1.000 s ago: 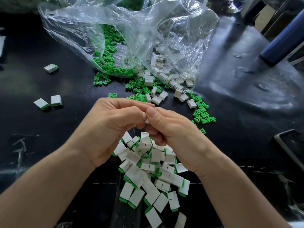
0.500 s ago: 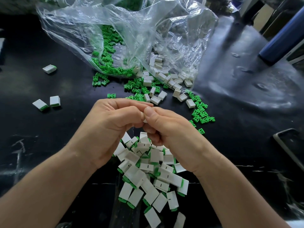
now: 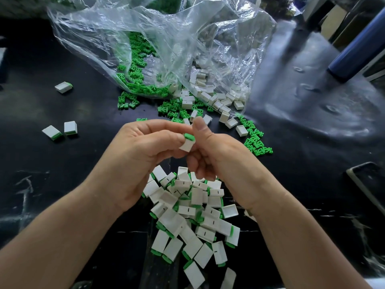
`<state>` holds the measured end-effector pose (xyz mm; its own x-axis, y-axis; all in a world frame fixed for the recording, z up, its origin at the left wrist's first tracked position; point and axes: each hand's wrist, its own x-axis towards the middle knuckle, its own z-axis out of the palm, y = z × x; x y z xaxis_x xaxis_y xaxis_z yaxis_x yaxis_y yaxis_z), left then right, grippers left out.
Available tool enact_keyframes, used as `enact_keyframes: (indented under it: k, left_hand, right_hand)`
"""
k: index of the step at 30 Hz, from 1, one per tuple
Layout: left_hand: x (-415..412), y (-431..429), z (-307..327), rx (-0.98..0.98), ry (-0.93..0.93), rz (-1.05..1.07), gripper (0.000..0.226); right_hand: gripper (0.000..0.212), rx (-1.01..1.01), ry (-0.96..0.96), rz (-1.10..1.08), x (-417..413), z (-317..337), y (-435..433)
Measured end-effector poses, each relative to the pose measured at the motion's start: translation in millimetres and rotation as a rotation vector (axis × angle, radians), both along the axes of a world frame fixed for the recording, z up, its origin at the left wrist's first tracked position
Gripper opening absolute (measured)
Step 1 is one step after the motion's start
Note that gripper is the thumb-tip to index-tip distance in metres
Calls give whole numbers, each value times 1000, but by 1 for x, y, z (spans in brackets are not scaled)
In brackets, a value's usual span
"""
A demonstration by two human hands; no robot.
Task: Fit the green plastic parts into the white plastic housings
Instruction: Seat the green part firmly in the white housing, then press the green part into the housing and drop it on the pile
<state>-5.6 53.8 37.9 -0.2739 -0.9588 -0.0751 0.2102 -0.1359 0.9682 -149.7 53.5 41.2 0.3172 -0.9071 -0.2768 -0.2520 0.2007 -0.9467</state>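
Between my two hands sits a white housing (image 3: 186,145) with a green part (image 3: 189,136) showing at its top end. My left hand (image 3: 137,155) pinches the housing from the left with thumb and fingers. My right hand (image 3: 214,153) touches it from the right, thumb raised above the green end, fingers curled below. Under my hands lies a pile of white housings with green ends (image 3: 193,215). Loose green parts (image 3: 135,74) and empty white housings (image 3: 208,94) spill from a clear plastic bag (image 3: 166,38) further back.
The black tabletop (image 3: 52,184) holds three stray assembled pieces at the left (image 3: 63,86) (image 3: 52,132) (image 3: 70,127). More green parts (image 3: 256,142) lie right of my hands. A blue cylinder (image 3: 358,55) lies at the far right, a dark flat device (image 3: 368,184) at the right edge.
My hands have parted slightly. The white housing with its green end, hidden between my fingertips before, now shows between them, and my right thumb has lifted.
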Motion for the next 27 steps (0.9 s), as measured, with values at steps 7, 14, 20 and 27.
enact_keyframes:
  k: [7,14,20,27]
  left_hand:
    - [3,-1,2,33,-117,91,15]
    - [-1,6,2,-23,-344,-196,21]
    - [-3,7,-2,-57,-485,-264,36]
    - [-4,4,-1,-31,-393,-10,17]
  right_hand:
    - [28,-124,258,-248,-22,-8,-15]
    - [22,-276,516,-407,-35,-20,-26]
    - [14,-357,663,-360,-37,-24,-28]
    - [23,-496,695,-259,-21,-36,-30]
